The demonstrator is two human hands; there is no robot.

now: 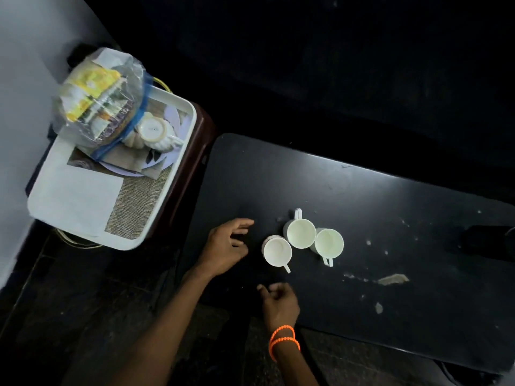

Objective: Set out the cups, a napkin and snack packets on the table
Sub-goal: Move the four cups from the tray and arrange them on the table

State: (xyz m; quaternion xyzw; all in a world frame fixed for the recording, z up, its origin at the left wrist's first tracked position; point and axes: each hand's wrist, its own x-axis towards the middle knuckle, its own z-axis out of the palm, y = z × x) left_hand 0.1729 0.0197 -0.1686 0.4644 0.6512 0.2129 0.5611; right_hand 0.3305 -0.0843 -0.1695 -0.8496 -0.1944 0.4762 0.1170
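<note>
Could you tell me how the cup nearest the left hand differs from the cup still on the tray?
The nearest cup stands on the black table beside two others; the tray cup sits on the white tray, against a clear bag of packets. The nearest cup looks plain-walled, while the tray cup appears ribbed. The nearest cup's handle points toward the person; the tray cup's points right. Both are white, upright and look empty.

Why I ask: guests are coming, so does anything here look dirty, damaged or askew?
Yes. The black tabletop has pale chips and smears right of the three white handled cups, so the surface looks scuffed or dirty. The cups stand upright and clustered. The clear plastic bag of snack packets still sits on the white tray.
</note>
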